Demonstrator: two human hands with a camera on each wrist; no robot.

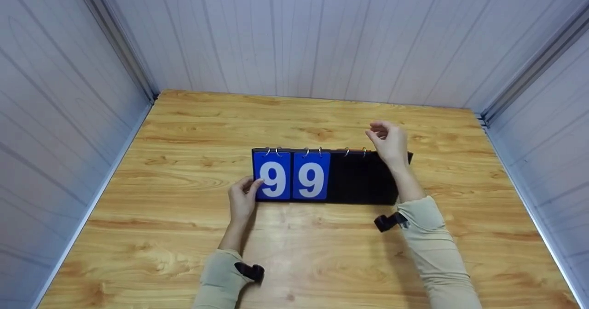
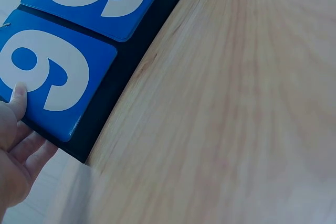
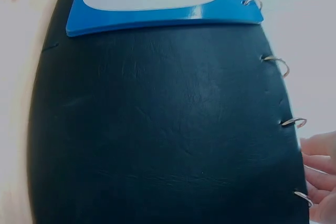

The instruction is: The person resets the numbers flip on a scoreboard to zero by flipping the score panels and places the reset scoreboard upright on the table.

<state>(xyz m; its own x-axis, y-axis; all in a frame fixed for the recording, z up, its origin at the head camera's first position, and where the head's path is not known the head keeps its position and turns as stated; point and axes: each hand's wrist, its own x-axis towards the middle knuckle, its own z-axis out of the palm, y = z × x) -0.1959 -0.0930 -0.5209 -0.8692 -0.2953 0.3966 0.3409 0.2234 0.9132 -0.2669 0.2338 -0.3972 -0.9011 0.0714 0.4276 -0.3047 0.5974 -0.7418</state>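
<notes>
A black flip scoreboard [image 1: 359, 180] stands on the table, tilted back. Two blue number cards [image 1: 274, 180] hang from rings on its left half, each showing a white 9. The right half of its front is bare black, with metal rings [image 3: 294, 122] along the top edge. My left hand [image 1: 242, 197] grips the left end, its thumb on the front of the outer 9 card and the other fingers behind. At the top right edge, my right hand [image 1: 392, 145] hovers with fingers loosely bent and nothing visible between them. Part of that hand is hidden behind the board in the right wrist view.
The wood-grain table [image 1: 184, 235] extends around the scoreboard on every side. Pale panel walls [image 1: 294, 37] enclose it at the back, left and right. A black wrist camera [image 1: 250, 271] is on the left sleeve, and another [image 1: 389, 221] is on the right sleeve.
</notes>
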